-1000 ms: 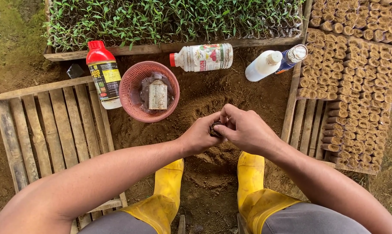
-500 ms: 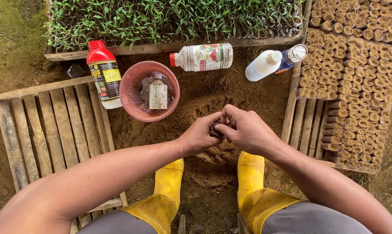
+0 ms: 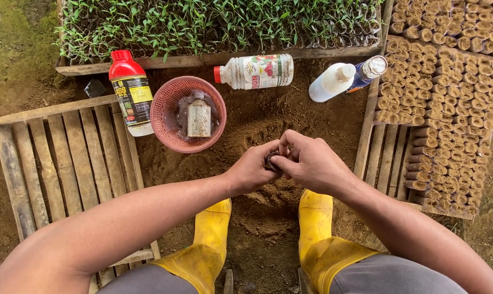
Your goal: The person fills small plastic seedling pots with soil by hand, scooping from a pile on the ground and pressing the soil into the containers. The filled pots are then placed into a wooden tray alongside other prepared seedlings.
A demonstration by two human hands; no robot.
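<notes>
Head view: my left hand [image 3: 252, 171] and right hand [image 3: 311, 163] pinch one small dark soil pot [image 3: 271, 161] between them, above the bare soil [image 3: 268, 117]. Judged light, soft, crumbly; grip its sides gently, fingertips only
</notes>
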